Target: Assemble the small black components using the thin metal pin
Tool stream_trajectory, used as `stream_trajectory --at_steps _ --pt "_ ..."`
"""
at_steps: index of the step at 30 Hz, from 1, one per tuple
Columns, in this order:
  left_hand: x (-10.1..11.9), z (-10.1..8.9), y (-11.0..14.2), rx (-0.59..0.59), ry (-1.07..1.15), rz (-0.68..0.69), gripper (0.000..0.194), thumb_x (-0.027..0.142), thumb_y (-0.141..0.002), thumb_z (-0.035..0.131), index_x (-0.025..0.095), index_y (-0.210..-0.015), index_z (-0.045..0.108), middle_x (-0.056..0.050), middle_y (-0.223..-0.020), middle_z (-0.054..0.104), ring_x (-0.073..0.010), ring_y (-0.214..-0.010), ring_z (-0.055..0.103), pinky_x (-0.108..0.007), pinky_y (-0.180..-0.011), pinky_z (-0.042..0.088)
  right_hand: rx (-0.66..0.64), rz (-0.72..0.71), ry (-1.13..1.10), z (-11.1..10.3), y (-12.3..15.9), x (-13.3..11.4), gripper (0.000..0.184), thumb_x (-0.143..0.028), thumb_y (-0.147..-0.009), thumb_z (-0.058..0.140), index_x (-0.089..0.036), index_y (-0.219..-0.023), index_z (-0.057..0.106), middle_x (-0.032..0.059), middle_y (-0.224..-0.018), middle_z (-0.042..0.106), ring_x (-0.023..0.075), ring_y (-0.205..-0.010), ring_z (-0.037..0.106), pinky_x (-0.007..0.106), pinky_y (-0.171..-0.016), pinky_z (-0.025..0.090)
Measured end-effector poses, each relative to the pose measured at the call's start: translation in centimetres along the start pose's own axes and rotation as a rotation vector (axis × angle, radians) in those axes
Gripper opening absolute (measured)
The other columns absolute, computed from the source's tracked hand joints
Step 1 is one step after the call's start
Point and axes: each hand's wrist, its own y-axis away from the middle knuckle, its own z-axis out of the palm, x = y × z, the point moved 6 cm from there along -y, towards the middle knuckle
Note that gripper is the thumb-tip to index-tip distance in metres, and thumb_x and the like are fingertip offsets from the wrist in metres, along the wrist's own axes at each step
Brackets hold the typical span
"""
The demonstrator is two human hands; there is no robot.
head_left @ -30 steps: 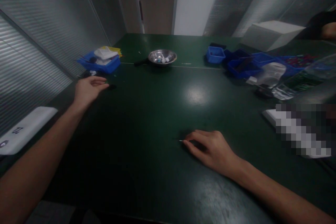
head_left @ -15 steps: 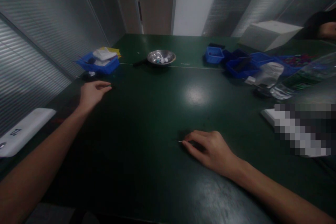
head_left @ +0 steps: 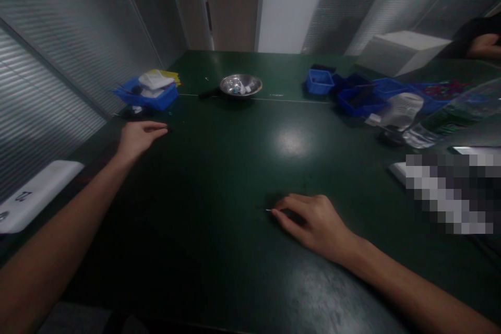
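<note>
On the dark green table [head_left: 219,167], my right hand [head_left: 313,222] pinches a tiny, thin, shiny piece [head_left: 268,210] between thumb and forefinger. The piece points left; its kind is too small to make out. Farther off to the left, my left hand [head_left: 139,138] is raised over the table with thumb and forefinger nearly meeting. Whatever sits between those fingertips is too small and dark to name. A blue basket [head_left: 166,98] with white and yellow items stands just beyond my left hand.
A metal bowl [head_left: 227,86] holding small pieces stands at the back. Blue bins [head_left: 319,83], a white box [head_left: 399,55] and a clear plastic bottle [head_left: 450,117] are on the right. At left lies a white power-bank-like block [head_left: 43,193]. A person's arm [head_left: 485,46] shows at far right.
My left hand has shifted very slightly to the right. My right hand stays in place with its pinch. The other person's arm at far right has moved a little.
</note>
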Motion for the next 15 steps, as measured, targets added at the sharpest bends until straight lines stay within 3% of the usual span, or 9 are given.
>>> stream_trajectory --at_steps 10,15 --pt "0.7 -0.2 0.1 0.012 -0.068 0.045 0.036 0.043 -0.085 0.079 0.02 -0.112 0.078 0.002 -0.098 0.076 -0.0162 -0.082 0.062 -0.029 -0.074 0.045 0.014 -0.014 0.0 -0.1 -0.1 0.0 0.028 -0.036 -0.107 0.05 -0.02 -0.1 0.071 0.0026 -0.082 0.069 0.0124 -0.067 0.063 0.025 -0.062 0.045" --pt "2.0 0.4 0.6 -0.058 -0.001 0.028 0.036 0.043 -0.082 0.082 0.02 -0.108 0.079 -0.002 -0.104 0.077 -0.0202 -0.091 0.066 -0.031 -0.079 0.048 0.009 -0.007 -0.004 -0.2 -0.2 -0.2 0.027 -0.035 -0.107 0.05 -0.019 -0.099 0.071 0.0027 -0.082 0.068 0.0125 -0.067 0.063 0.025 -0.061 0.044"
